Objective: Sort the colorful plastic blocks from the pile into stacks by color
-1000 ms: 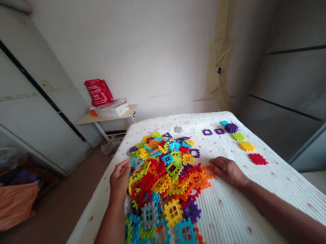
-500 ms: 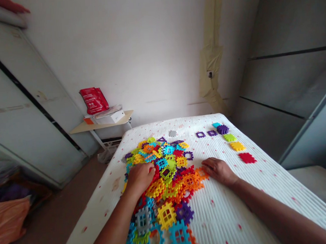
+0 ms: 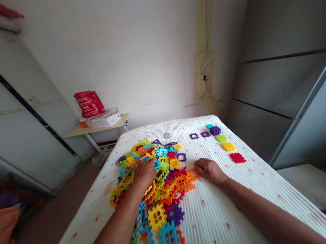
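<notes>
On the white ribbed mattress (image 3: 226,206), most plastic waffle blocks (image 3: 169,184) lying heaped, only a short row of loose blocks (image 3: 221,138) set apart farther along; left hand (image 3: 145,172) pressed into the heap, any hold impossible to tell, right hand (image 3: 209,171) flat and open beside it.

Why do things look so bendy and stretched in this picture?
In the head view, the wide picture bends things: the grey panel leans inward, the ribbed mattress narrows sharply going away, and the right forearm looks stretched. The yellow waffle block stays sharp, with no blur.
</notes>
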The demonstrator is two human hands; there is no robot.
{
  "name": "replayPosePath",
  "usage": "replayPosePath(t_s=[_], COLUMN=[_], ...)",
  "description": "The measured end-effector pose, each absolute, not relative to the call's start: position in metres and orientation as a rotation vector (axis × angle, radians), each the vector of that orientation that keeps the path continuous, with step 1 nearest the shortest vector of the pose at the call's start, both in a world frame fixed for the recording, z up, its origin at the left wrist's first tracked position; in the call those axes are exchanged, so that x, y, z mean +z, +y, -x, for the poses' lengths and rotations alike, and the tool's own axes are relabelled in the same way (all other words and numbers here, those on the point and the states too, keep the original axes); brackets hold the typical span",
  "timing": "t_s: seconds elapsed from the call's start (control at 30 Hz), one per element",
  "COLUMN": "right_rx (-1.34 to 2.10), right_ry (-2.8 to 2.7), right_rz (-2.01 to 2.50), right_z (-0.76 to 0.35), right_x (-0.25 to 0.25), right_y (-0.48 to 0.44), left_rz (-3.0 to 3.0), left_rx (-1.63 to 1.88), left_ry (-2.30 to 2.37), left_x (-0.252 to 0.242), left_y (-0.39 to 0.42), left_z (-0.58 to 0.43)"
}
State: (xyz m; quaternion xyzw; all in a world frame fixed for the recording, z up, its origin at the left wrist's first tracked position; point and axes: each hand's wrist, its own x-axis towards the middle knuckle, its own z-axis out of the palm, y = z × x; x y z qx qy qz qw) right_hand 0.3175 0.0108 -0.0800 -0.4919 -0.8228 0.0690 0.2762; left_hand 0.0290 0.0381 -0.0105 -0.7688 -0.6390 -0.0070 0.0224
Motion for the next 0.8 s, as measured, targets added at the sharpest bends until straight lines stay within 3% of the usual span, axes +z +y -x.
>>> replayPosePath(t_s=[0.8], right_rx=[0.201], right_ry=[-2.206], right_rz=[1.331], right_z=[-0.317], right_x=[-0.078], right_y=[0.011], left_rz=[2.539], left_rx=[-0.217], left_ry=[-2.108], left_x=[-0.027], left_y=[0.056], left_z=[-0.024])
